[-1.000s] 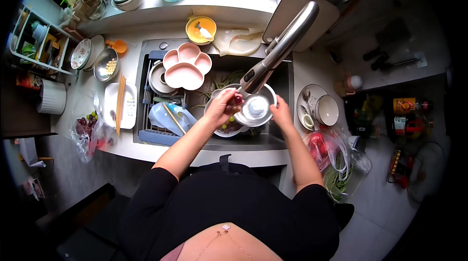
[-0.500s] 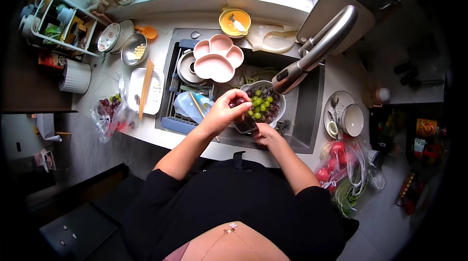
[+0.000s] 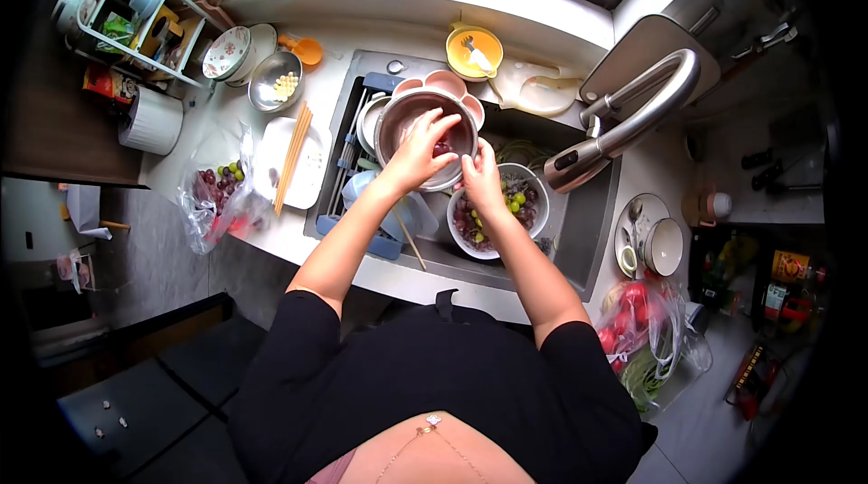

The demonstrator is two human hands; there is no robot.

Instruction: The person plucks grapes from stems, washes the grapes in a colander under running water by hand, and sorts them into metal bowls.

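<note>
A metal bowl [image 3: 394, 134] overlaps the pink sectioned plate [image 3: 449, 83] above the sink's left side. My left hand [image 3: 419, 154] reaches into this bowl, its fingers spread over a few red grapes [image 3: 443, 147]. At the bowl's lower right rim, my right hand [image 3: 482, 181] grips the edge with thumb and fingers. Beneath my right hand and forearm stands a white bowl [image 3: 542, 213] in the sink, holding dark red and green grapes [image 3: 517, 203]. My right arm hides part of those grapes.
The faucet [image 3: 624, 127] reaches over the sink [image 3: 579, 253] from the right. A dish rack [image 3: 371, 244] fills the sink's left. Chopsticks [image 3: 292, 158] lie across a white tray [image 3: 312, 167]; bagged grapes [image 3: 217, 190] sit farther left. An orange-yellow bowl [image 3: 474, 52] stands behind the sink.
My left hand has moved from above the white bowl, where it held red grapes, into the metal bowl. My right hand has risen to that bowl's rim. The view has shifted.
</note>
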